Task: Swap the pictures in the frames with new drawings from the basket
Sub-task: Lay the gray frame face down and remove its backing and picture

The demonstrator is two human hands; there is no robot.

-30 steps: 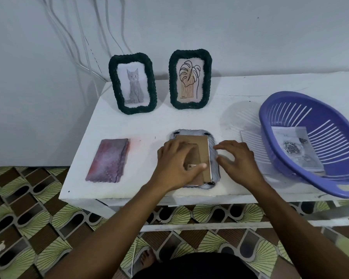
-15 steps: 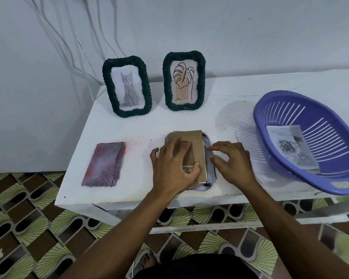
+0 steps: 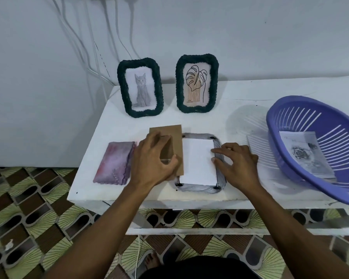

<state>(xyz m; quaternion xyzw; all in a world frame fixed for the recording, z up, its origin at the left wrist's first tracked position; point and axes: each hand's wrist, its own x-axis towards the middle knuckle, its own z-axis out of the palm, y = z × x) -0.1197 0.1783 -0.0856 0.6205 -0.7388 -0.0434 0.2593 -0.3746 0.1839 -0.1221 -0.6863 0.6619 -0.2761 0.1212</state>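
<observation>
A grey woven frame lies face down on the white table. Its brown cardboard backing is off to the left, gripped by my left hand. A white sheet, the back of a picture, lies exposed inside the frame. My right hand touches the sheet's right edge with its fingertips. At the right, a purple basket holds a rose drawing. Two dark green frames stand at the back: one with a cat picture, one with a leaf drawing.
A pink-purple painted picture lies flat at the table's left front. White cables hang down the wall behind. The table's front edge is close to the grey frame. Patterned floor tiles show below.
My left hand has pulled the cardboard backing off the grey frame to the left, uncovering the white sheet. My right hand stayed at the frame's right side.
</observation>
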